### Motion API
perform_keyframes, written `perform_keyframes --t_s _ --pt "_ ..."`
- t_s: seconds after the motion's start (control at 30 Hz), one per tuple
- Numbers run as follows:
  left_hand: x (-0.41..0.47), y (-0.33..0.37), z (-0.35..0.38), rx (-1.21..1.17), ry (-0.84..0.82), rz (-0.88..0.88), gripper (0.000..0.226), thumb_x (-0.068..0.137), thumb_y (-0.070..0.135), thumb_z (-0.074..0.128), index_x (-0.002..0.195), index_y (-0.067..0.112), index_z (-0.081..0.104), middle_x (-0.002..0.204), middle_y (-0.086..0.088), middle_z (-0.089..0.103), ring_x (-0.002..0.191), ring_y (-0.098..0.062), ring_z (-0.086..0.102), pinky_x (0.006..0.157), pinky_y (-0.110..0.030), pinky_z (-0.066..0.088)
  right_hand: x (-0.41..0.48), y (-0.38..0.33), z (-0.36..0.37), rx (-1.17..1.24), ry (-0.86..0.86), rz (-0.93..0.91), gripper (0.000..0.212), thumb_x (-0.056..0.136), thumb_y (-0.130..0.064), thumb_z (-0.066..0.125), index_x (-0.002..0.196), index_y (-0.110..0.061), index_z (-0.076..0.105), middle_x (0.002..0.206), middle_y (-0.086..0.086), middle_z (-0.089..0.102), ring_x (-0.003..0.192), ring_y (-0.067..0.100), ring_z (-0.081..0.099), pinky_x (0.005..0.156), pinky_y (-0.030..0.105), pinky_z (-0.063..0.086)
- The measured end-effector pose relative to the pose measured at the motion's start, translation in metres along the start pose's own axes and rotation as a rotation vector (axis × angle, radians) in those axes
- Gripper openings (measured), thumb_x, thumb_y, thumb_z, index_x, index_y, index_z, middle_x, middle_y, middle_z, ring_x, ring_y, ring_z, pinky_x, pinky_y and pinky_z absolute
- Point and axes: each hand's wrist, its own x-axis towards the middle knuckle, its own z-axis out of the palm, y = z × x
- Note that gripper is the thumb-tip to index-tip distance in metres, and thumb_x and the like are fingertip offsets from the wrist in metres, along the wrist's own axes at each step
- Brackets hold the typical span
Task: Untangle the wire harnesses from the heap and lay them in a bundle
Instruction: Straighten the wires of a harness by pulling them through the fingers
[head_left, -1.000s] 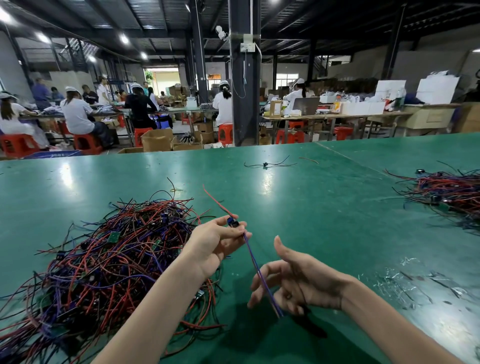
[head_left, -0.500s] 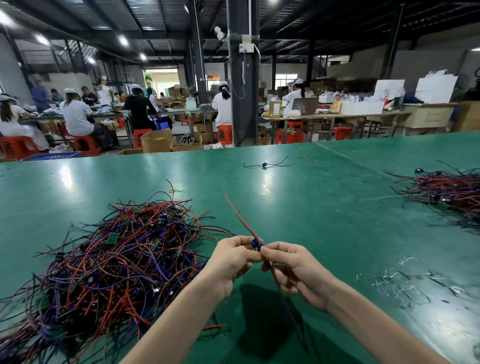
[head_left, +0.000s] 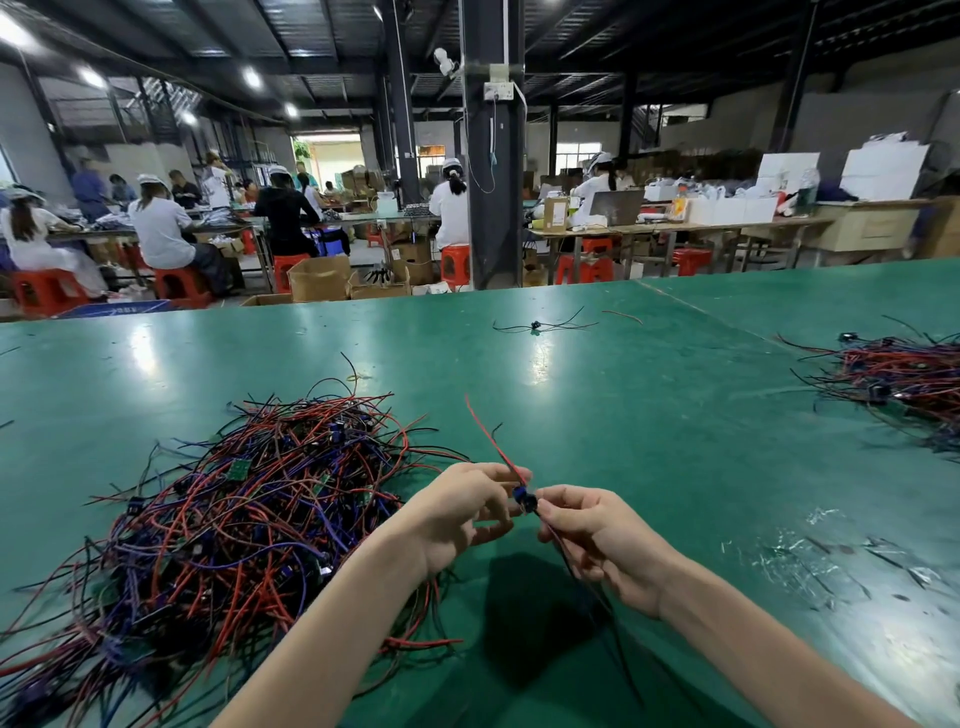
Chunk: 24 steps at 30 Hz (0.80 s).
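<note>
Both hands grasp one wire harness (head_left: 524, 500), held above the table (head_left: 649, 426); left hand (head_left: 462, 514) has its fingers curled, thumb and forefinger pinching the harness just beside its small dark-blue connector (head_left: 527, 503); right hand (head_left: 597, 540) meets it from the other side, fingertips pinching at the connector, remaining fingers curled round the dark leads (head_left: 614, 649); neither hand is slack; the two sets of fingertips nearly touch at the connector.

Red lead (head_left: 485, 431) rises from the left-hand pinch, up and leftward, its end free in the air; dark leads trail from under the right hand toward the near edge, over the hands' shadow; whether they touch the table, cannot tell.

Heap (head_left: 234, 519): tangled red, purple-blue and black leads with small green boards, lying on the table at left, partly under the left forearm; the held harness sits just right of the heap's edge, apart from it.

Bundle (head_left: 904, 379): a second mass of like-coloured leads at far right, well apart from the hands, cut by the frame edge.

Table: green, glossy, lamp glare; one lone harness (head_left: 535, 326) at far centre; short red wire piece (head_left: 623, 316) near it to the right; pale scuff marks (head_left: 810, 561) at near right.

Background: seated workers (head_left: 161, 228) at benches; red stools (head_left: 454, 265); cardboard boxes (head_left: 319, 278); dark pillar (head_left: 493, 156).
</note>
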Motion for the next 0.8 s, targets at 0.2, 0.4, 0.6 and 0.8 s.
perform_keyframes --t_s 0.2,0.4,0.6,0.8 --pt "0.0 0.0 -0.007 -0.249 0.107 0.056 0.014 0.092 -0.003 0.052 0.09 0.005 0.064 0.063 -0.001 0.068 0.047 -0.005 0.059 0.05 -0.014 0.051 -0.002 0.0 0.003 -0.034 -0.051 0.008 0.009 0.093 -0.005 0.053 0.098 -0.006 0.059 0.06 0.006 0.058 0.029 0.006 0.031 0.031 0.01 0.02" --pt "0.0 -0.005 0.001 -0.205 0.115 0.084 0.01 0.088 -0.005 0.057 0.083 0.0 0.064 0.055 -0.004 0.064 0.04 -0.004 0.054 0.048 -0.014 0.05 -0.004 -0.003 0.005 -0.049 -0.025 0.033 0.023 0.092 -0.033 0.05 0.084 -0.017 0.065 0.07 -0.002 0.06 0.039 0.009 0.028 0.04 0.018 0.014" --pt "0.001 -0.01 0.008 -0.087 0.166 0.207 0.007 0.088 0.006 0.063 0.081 0.007 0.064 0.065 0.0 0.067 0.045 -0.003 0.053 0.047 -0.011 0.042 -0.006 -0.004 0.005 -0.071 0.039 -0.056 0.02 0.087 -0.015 0.062 0.069 -0.008 0.055 0.049 -0.002 0.047 0.032 0.006 0.026 0.035 0.011 0.017" --pt "0.005 -0.007 0.001 -0.085 0.27 0.336 0.01 0.087 -0.002 0.061 0.081 0.006 0.064 0.064 0.002 0.07 0.053 0.0 0.059 0.055 -0.011 0.048 -0.009 -0.003 0.011 -0.167 0.047 -0.07 0.037 0.085 -0.01 0.061 0.052 -0.017 0.049 0.042 -0.004 0.04 0.031 0.005 0.025 0.033 0.012 0.016"
